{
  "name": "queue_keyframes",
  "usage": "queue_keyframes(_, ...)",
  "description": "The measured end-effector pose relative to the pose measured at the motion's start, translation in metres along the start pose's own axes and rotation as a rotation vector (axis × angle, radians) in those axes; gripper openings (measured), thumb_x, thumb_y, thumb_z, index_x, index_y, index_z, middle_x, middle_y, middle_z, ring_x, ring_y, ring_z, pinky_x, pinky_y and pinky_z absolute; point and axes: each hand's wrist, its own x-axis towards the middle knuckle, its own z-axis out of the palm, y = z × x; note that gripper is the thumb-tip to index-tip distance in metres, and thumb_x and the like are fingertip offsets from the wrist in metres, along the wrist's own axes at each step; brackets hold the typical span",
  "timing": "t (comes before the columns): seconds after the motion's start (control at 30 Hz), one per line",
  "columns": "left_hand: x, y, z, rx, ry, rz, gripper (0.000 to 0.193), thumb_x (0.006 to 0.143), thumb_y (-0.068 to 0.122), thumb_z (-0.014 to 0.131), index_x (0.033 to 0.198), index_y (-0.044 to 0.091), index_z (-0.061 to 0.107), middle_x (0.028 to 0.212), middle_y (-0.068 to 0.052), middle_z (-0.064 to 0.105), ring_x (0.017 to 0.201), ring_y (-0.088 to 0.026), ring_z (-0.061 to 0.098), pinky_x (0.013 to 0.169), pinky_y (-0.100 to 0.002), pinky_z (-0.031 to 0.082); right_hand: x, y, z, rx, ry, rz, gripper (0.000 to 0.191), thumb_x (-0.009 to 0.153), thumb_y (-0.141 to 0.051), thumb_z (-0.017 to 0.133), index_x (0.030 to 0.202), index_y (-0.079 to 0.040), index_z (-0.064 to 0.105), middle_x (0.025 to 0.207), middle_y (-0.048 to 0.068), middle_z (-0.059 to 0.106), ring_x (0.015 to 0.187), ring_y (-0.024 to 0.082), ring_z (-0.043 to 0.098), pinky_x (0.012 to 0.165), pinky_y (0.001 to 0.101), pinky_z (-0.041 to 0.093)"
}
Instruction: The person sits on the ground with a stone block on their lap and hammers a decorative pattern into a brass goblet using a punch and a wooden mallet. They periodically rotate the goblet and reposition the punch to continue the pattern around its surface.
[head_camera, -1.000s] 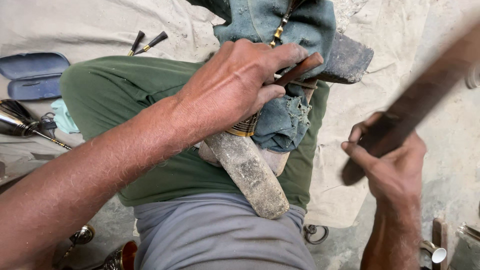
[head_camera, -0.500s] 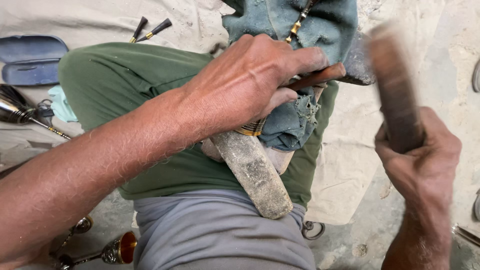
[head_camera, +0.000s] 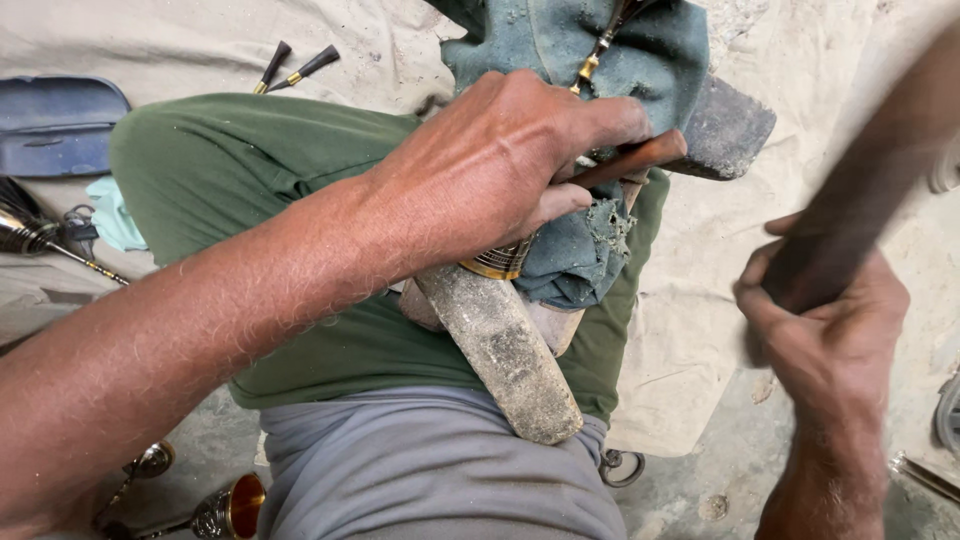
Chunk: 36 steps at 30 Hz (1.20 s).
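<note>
The left hand (head_camera: 500, 180) is pressing down on a worn teal cloth (head_camera: 590, 250) bunched over the person's green-trousered thigh (head_camera: 250, 180), its fingers curled closed around a slim reddish-brown wooden-handled tool (head_camera: 640, 160) that is pointing to the right. Just under the heel of that hand, a ridged brass-coloured metal ring or cup rim (head_camera: 497, 262) is peeking out, partly wrapped by the cloth. A thick, dusty grey-brown wooden block (head_camera: 505, 355) is lying along the thigh beneath the hand, running toward the near side. At the far right of the cloth, a dark grey stone-like block (head_camera: 725, 128) is sticking out.

The right hand (head_camera: 820, 330) is gripping a dark, blurred wooden club-shaped handle (head_camera: 880, 170), fist closed tight, held up at the right, well apart from the cloth; its far end is too blurred to make out.

On the pale sheet at the far left, two small dark-handled tools with brass tips (head_camera: 295, 68) are lying beside a flat blue case (head_camera: 60, 125). At the near left, a small brass goblet (head_camera: 230, 508) is lying on the floor.
</note>
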Motion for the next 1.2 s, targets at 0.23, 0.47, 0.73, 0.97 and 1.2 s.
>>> queue_keyframes(0.23,0.001,0.006,-0.007,-0.109,0.023,0.023,0.05,0.08,0.006,0.083,0.127,0.012,0.065,0.094,-0.016,0.074,0.084,-0.041,0.07,0.068,-0.05,0.053,-0.001,0.008,-0.003,-0.229,-0.014,-0.084,0.021,0.093,0.004,0.073,0.11,-0.002,0.063,0.083,0.005,0.067,0.069,0.013,0.064,0.062,0.0279,0.055)
queue_keyframes(0.47,0.0,0.002,-0.008,-0.055,-0.024,-0.004,0.047,0.085,0.01,0.085,0.128,0.01,0.066,0.088,-0.018,0.072,0.082,-0.042,0.069,0.068,-0.05,0.052,0.002,-0.004,-0.006,-0.459,-0.034,-0.215,0.025,0.095,0.008,0.077,0.116,0.002,0.065,0.092,0.01,0.07,0.081,0.016,0.068,0.078,0.0325,0.055)
queue_keyframes(0.73,-0.002,0.0,-0.008,-0.104,-0.008,0.025,0.047,0.084,0.005,0.083,0.128,0.012,0.067,0.092,-0.015,0.074,0.084,-0.039,0.071,0.069,-0.048,0.053,0.003,-0.008,-0.003,0.017,-0.003,0.001,0.03,0.084,0.002,0.069,0.112,-0.006,0.06,0.086,0.002,0.066,0.079,0.009,0.065,0.07,0.0252,0.056)
queue_keyframes(0.97,-0.004,0.001,-0.01,-0.118,0.026,0.038,0.053,0.082,0.007,0.084,0.13,0.01,0.065,0.097,-0.017,0.074,0.087,-0.039,0.071,0.071,-0.047,0.055,0.001,0.004,-0.001,0.206,-0.017,-0.077,0.036,0.09,0.001,0.069,0.123,-0.007,0.058,0.098,0.001,0.069,0.088,0.009,0.068,0.077,0.0264,0.06)
queue_keyframes(1.2,-0.003,0.0,-0.009,-0.189,0.016,0.013,0.052,0.086,0.005,0.082,0.134,0.016,0.066,0.1,-0.011,0.078,0.087,-0.034,0.074,0.074,-0.044,0.057,0.006,0.001,0.0,-0.036,-0.013,-0.084,0.034,0.088,0.003,0.07,0.119,-0.005,0.059,0.095,0.004,0.068,0.086,0.012,0.067,0.075,0.0288,0.059)
